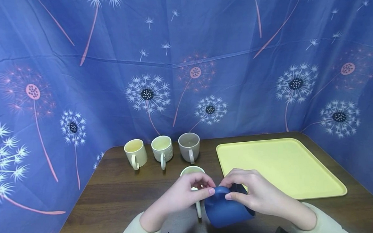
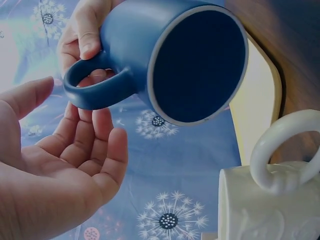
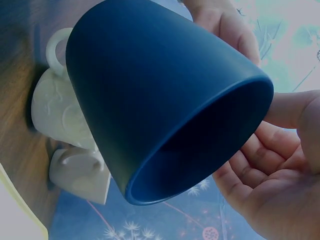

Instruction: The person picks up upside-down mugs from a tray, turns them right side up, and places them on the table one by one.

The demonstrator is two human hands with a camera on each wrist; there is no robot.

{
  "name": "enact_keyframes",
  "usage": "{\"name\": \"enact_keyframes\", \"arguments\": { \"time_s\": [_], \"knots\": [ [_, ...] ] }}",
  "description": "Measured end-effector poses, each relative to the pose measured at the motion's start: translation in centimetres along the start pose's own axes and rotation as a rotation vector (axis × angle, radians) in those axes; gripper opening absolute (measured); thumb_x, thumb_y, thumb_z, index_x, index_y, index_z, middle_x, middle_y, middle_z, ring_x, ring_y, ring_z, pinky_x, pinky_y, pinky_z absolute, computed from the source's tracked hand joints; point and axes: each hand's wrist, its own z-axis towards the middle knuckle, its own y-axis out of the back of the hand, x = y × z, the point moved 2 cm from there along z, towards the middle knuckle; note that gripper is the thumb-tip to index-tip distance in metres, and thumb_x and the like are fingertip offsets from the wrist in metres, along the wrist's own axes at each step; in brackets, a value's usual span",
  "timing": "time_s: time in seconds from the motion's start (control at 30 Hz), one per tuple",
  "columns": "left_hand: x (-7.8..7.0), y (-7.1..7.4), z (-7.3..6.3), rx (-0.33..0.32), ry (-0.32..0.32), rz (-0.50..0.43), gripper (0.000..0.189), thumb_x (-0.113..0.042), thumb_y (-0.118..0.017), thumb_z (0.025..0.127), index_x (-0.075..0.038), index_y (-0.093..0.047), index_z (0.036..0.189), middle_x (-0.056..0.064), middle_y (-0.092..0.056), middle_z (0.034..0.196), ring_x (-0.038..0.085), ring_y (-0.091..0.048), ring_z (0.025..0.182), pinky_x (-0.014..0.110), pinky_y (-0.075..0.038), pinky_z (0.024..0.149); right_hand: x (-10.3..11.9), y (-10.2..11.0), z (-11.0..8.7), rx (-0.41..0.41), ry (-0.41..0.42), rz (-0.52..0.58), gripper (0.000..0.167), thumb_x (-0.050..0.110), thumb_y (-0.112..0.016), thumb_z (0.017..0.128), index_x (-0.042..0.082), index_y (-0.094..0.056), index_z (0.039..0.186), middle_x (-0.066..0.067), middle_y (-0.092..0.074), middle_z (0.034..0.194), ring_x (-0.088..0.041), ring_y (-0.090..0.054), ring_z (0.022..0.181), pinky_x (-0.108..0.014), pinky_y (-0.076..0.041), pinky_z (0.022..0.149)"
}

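A matte dark blue mug (image 1: 226, 208) is tipped on its side in the air, mouth to the right and handle up. My right hand (image 1: 255, 190) grips it by the rim, with the thumb outside. In the left wrist view, the mug's base and its handle (image 2: 100, 95) show. My left hand (image 1: 192, 189) is beside the handle, its fingers loosely bent and the thumb apart from it; whether a fingertip touches is hard to tell. Behind and below the left hand stands a cream embossed mug (image 1: 192, 169), partly hidden.
In a row at the table's back stand a cream mug (image 1: 138, 155), a pale embossed mug (image 1: 166, 154) and a grey-beige mug (image 1: 188, 149), handles toward me. A yellow tray (image 1: 279, 168) lies on the right of the brown wooden table (image 1: 106, 203). A blue dandelion-print cloth (image 1: 242, 103) hangs behind.
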Motion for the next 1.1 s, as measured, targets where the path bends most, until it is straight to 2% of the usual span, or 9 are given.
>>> {"name": "enact_keyframes", "arguments": {
  "time_s": [0.1,0.33,0.63,0.83,0.93,1.1],
  "knots": [
    [-0.1,0.0,0.2,0.028,0.000,-0.028,0.016,-0.018,-0.063,0.090,-0.004,-0.067,0.096,0.005,-0.064,0.087,0.003,-0.056,0.080,0.022,-0.049,0.074,0.1,0.1,0.1,0.023,-0.008,0.001,0.024,0.011,-0.074,0.080,0.018,-0.067,0.102,0.007,-0.067,0.093,-0.006,-0.061,0.084,-0.019,-0.049,0.072],
    [-0.1,-0.2,0.6,0.127,0.048,-0.109,0.019,-0.013,-0.060,0.091,0.004,-0.066,0.097,0.010,-0.065,0.083,0.001,-0.055,0.073,0.018,-0.047,0.068,0.1,0.3,0.1,0.056,-0.004,0.001,0.022,0.012,-0.073,0.081,0.019,-0.067,0.101,0.007,-0.067,0.094,-0.006,-0.061,0.085,-0.020,-0.050,0.073],
    [-0.3,-0.5,0.8,0.184,0.052,-0.075,0.015,-0.009,-0.061,0.090,0.005,-0.066,0.092,0.018,-0.066,0.081,-0.002,-0.054,0.070,0.016,-0.047,0.067,0.2,0.2,0.3,0.076,-0.019,0.018,0.021,0.013,-0.075,0.080,0.019,-0.068,0.099,0.009,-0.067,0.092,-0.004,-0.061,0.084,-0.021,-0.051,0.072],
    [-0.2,-0.8,0.7,0.235,0.047,-0.103,0.013,-0.004,-0.060,0.089,0.008,-0.065,0.091,0.022,-0.064,0.079,-0.003,-0.054,0.069,0.015,-0.046,0.067,0.1,0.0,0.2,0.103,-0.017,0.043,0.021,0.016,-0.075,0.080,0.020,-0.069,0.099,0.009,-0.067,0.091,-0.004,-0.061,0.084,-0.023,-0.051,0.073],
    [-0.2,-1.0,0.5,0.240,0.044,-0.116,0.012,-0.001,-0.060,0.089,0.009,-0.064,0.090,0.024,-0.063,0.078,-0.002,-0.053,0.068,0.015,-0.046,0.066,0.0,-0.1,0.1,0.114,-0.002,0.048,0.021,0.016,-0.075,0.080,0.020,-0.068,0.100,0.009,-0.067,0.091,-0.004,-0.060,0.085,-0.025,-0.051,0.072],
    [-0.1,-1.3,0.3,0.196,0.067,-0.151,0.012,0.000,-0.060,0.088,0.010,-0.064,0.091,0.025,-0.063,0.078,-0.001,-0.054,0.068,0.017,-0.047,0.066,-0.1,-0.2,0.2,0.101,0.016,0.026,0.022,0.015,-0.075,0.079,0.020,-0.068,0.100,0.010,-0.067,0.090,-0.004,-0.060,0.084,-0.024,-0.051,0.072]
  ]
}}
